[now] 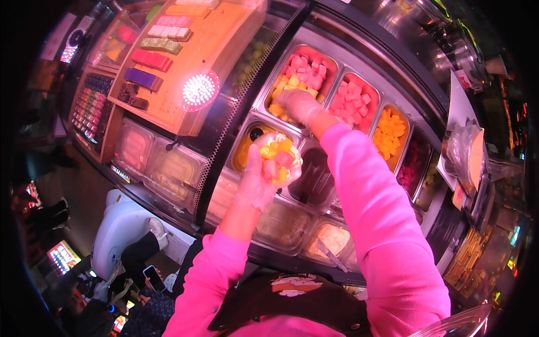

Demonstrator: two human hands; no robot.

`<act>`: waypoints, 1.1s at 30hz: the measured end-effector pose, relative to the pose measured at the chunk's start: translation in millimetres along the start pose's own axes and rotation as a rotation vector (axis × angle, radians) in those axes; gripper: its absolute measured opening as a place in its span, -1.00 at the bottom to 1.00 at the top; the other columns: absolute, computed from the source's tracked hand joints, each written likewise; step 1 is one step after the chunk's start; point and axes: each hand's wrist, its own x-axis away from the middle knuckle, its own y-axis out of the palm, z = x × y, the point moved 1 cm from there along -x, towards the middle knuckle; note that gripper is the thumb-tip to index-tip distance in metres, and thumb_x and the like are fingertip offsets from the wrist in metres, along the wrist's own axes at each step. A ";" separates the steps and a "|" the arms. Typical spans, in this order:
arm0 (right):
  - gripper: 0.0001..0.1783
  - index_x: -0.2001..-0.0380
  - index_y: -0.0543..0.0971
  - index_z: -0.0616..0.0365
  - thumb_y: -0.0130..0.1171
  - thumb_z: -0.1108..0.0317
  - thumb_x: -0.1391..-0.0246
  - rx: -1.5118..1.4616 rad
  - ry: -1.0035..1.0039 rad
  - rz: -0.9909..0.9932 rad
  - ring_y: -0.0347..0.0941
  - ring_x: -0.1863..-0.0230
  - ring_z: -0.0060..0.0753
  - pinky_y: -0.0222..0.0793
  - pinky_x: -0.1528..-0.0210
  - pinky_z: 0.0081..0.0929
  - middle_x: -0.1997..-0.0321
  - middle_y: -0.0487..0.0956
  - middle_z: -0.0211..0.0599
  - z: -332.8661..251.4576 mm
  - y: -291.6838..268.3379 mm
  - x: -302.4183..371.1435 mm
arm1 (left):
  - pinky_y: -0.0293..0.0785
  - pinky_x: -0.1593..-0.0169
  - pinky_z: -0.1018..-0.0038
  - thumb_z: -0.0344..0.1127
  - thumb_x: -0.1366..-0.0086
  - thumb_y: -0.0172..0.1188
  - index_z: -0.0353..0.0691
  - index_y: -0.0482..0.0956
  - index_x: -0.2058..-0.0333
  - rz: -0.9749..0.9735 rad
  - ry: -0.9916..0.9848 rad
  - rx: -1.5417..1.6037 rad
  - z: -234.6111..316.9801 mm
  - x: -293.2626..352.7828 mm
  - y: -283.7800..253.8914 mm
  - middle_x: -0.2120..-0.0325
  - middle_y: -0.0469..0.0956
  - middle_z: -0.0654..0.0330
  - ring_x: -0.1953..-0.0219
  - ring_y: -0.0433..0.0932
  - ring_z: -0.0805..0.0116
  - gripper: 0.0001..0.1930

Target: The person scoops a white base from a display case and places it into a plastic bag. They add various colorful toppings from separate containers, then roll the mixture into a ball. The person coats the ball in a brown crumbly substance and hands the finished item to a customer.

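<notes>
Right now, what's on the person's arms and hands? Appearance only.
Both arms wear bright pink long sleeves, loose and creased, the left sleeve pushed up the forearm, the right sleeve reaching the wrist. The left hand and right hand each wear a thin, clear disposable glove. No markings or jewellery visible.

Lower left, near the floor: small glowing screen (63, 256), rectangular, red and white with coloured stripes. Just right of it, a dark phone (152, 277) with lit edge, held in a seated person's lap. Upper left: another lit panel (72, 46), pinkish white, tilted. On the slanted wooden display: flat rectangular packs (150, 58) in purple, red, green and pink. Far right edge: tiny bright signs (514, 236), blue-green, too small to make out.
</notes>
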 end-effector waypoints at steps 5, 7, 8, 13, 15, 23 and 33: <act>-0.73 0.10 0.68 0.22 0.15 0.36 -0.20 -0.453 -0.013 0.189 0.65 0.11 -0.08 0.54 0.02 -0.26 0.10 0.70 -0.01 -17.7 -53.4 39.7 | 0.58 -0.19 0.02 0.51 -0.22 0.10 -0.07 0.29 -0.35 0.013 0.022 -0.016 6.0 -8.0 -9.0 -0.16 0.50 0.10 -0.20 0.53 0.08 -0.06; -0.70 -0.01 0.66 0.25 0.17 0.41 -0.25 -0.615 -0.072 0.297 0.66 0.09 -0.24 0.54 -0.02 -0.33 0.04 0.70 -0.07 -42.1 -71.0 74.5 | 0.56 -0.22 0.01 0.50 -0.24 0.09 -0.07 0.28 -0.36 0.018 0.021 -0.013 6.6 -10.5 -13.6 -0.18 0.49 0.10 -0.23 0.51 0.09 -0.06; -0.67 -0.07 0.65 0.27 0.18 0.40 -0.29 -0.618 -0.180 0.399 0.66 0.05 -0.31 0.53 -0.05 -0.34 0.00 0.69 -0.08 -57.3 -75.3 91.0 | 0.55 -0.24 0.01 0.50 -0.24 0.09 -0.08 0.27 -0.37 0.003 0.024 -0.009 5.7 -12.0 -15.0 -0.20 0.48 0.10 -0.25 0.50 0.10 -0.06; -0.64 -0.01 0.63 0.31 0.13 0.24 -0.36 -0.861 -0.052 0.442 0.64 0.11 0.05 0.55 -0.02 -0.24 0.10 0.67 0.01 -111.8 -61.0 128.3 | 0.56 -0.22 0.03 0.45 -0.32 0.05 -0.08 0.30 -0.36 0.084 0.033 0.030 -4.3 -19.6 -16.2 -0.24 0.46 0.09 -0.27 0.47 0.12 -0.14; -0.53 -0.03 0.57 0.34 0.18 0.11 -0.31 -0.878 -0.097 0.512 0.57 0.12 0.10 0.52 0.02 -0.20 0.16 0.60 0.05 -119.5 -58.9 134.8 | 0.56 -0.22 0.07 0.43 -0.35 0.03 -0.09 0.31 -0.35 0.122 0.027 -0.008 -5.8 -19.8 -13.0 -0.25 0.46 0.09 -0.28 0.46 0.14 -0.17; -0.37 -0.03 0.43 0.30 0.35 0.04 -0.07 -0.452 -0.304 0.505 0.42 -0.10 0.28 0.38 -0.18 -0.03 -0.07 0.44 0.16 -130.1 -59.8 156.0 | 0.44 -0.31 0.24 0.36 -0.43 -0.01 -0.06 0.29 -0.36 0.142 0.038 -0.004 -5.3 -8.2 12.7 -0.25 0.45 0.15 -0.30 0.44 0.21 -0.25; -0.36 -0.23 0.43 0.22 0.27 0.14 -0.16 -0.648 -0.326 0.334 0.42 -0.25 0.19 0.37 -0.30 -0.12 -0.22 0.45 0.10 -122.9 -55.6 158.8 | 0.43 -0.33 0.35 0.09 -0.51 0.10 -0.15 0.36 -0.28 0.131 0.176 -0.022 -19.0 -13.8 3.0 -0.18 0.47 0.21 -0.25 0.47 0.31 -0.44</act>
